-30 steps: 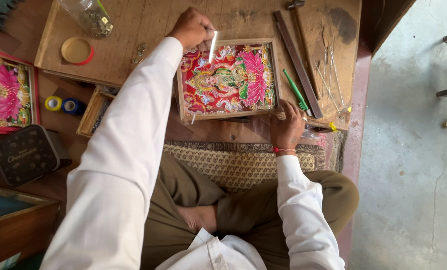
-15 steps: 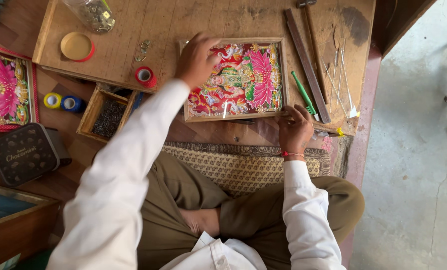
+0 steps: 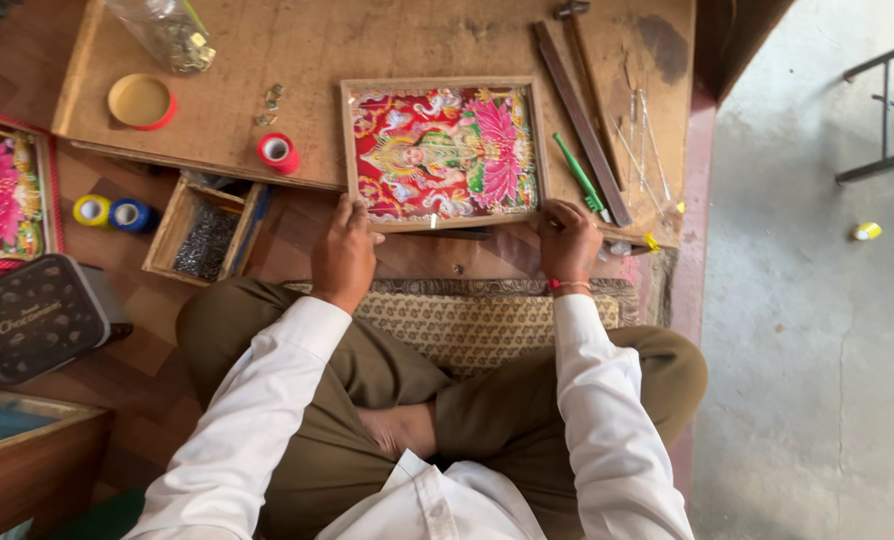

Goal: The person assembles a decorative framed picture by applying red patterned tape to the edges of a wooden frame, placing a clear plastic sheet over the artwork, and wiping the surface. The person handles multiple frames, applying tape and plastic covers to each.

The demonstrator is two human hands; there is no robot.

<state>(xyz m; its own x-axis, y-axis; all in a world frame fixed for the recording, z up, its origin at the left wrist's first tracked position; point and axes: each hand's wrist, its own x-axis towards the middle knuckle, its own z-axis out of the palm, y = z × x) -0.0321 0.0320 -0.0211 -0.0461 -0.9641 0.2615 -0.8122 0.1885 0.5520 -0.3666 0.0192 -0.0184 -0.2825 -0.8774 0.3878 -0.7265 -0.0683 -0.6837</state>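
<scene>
A wooden-framed colourful picture (image 3: 442, 150) with red and pink flowers lies flat on a low wooden board (image 3: 367, 50) in front of me. My left hand (image 3: 345, 250) grips the frame's near left corner. My right hand (image 3: 567, 235), with a red thread at the wrist, holds the near right corner. A thin clear sheet lies under the frame's near edge. I sit cross-legged in a white shirt and olive trousers.
A red tape roll (image 3: 277, 152), orange lid (image 3: 141, 101) and glass jar (image 3: 167, 30) sit on the board's left. A hammer (image 3: 577, 40), dark wooden strip (image 3: 582, 120), green tool (image 3: 579, 178) and thin rods lie right. A nail box (image 3: 205, 235), yellow and blue rolls, dark tin (image 3: 37, 315) and another picture lie left.
My left hand has drawn back from the frame's far left side to its near left corner. The right hand stays at the near right corner. The red tape roll is now uncovered.
</scene>
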